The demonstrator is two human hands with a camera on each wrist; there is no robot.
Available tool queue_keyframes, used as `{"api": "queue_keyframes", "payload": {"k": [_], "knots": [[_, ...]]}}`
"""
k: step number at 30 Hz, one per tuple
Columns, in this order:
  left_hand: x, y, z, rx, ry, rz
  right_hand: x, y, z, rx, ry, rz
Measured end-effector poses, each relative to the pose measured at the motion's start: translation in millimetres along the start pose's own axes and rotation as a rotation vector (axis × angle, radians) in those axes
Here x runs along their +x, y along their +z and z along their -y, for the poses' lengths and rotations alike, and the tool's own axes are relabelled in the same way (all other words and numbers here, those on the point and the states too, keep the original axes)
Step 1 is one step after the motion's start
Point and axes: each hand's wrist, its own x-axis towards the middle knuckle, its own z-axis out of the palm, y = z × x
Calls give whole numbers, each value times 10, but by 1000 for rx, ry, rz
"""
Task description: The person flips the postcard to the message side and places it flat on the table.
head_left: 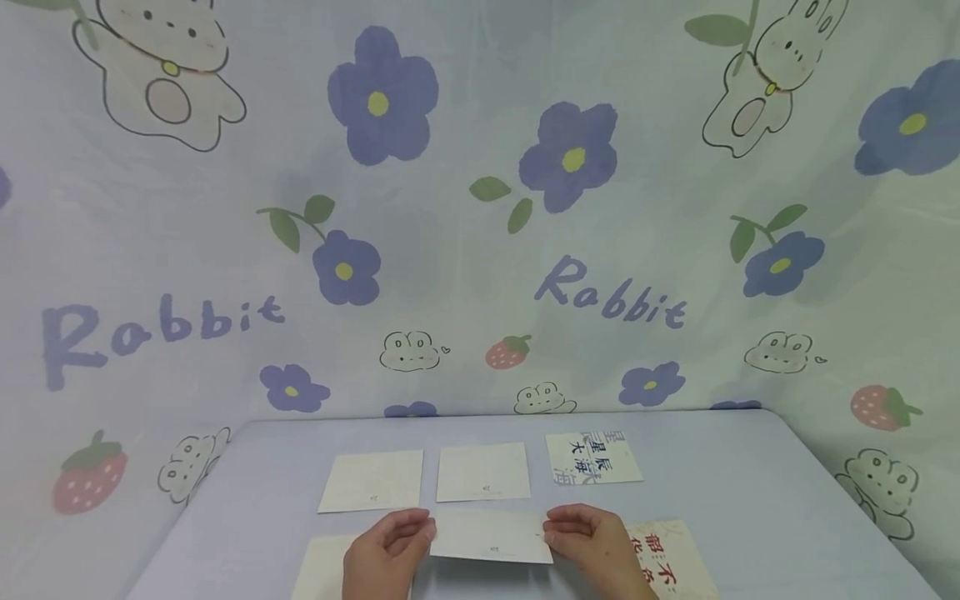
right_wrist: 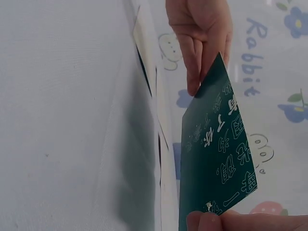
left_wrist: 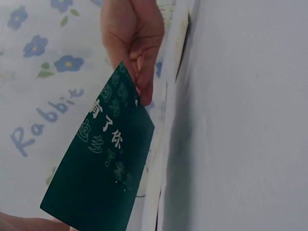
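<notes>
A postcard (head_left: pixel 491 537) is held above the table between both hands, its plain cream back facing up. Its underside shows in both wrist views, dark green (left_wrist: pixel 91 178) with white and outlined characters. My left hand (head_left: pixel 386 554) pinches the left edge between thumb and fingers. At the right edge, my right hand (head_left: pixel 596 546) grips it the same way. In the right wrist view the right thumb and fingertips (right_wrist: pixel 209 221) lie on the card's lower end. A cream card (head_left: pixel 318 567) lies partly hidden behind the left hand.
Two cream cards (head_left: pixel 375 481) (head_left: pixel 483 472) lie face down beyond the held one. To their right is a card with blue characters (head_left: pixel 595 458). A card with red characters (head_left: pixel 671 558) lies beside the right hand, partly covered. A patterned curtain (head_left: pixel 480 250) stands behind the table (head_left: pixel 780 500).
</notes>
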Motion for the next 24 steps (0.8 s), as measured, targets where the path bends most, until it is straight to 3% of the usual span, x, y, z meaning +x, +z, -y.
{"api": "queue_keyframes", "payload": {"k": [4,12,24], "knots": [[-2,7,11,13,-2,7,4,5,-6,-8,-11,-14],[0,-3,31,146,13,29,9,3,15,-33,25,-23],[-16,4,40,191,63,39,4,51,23,-71,77,-63]]}}
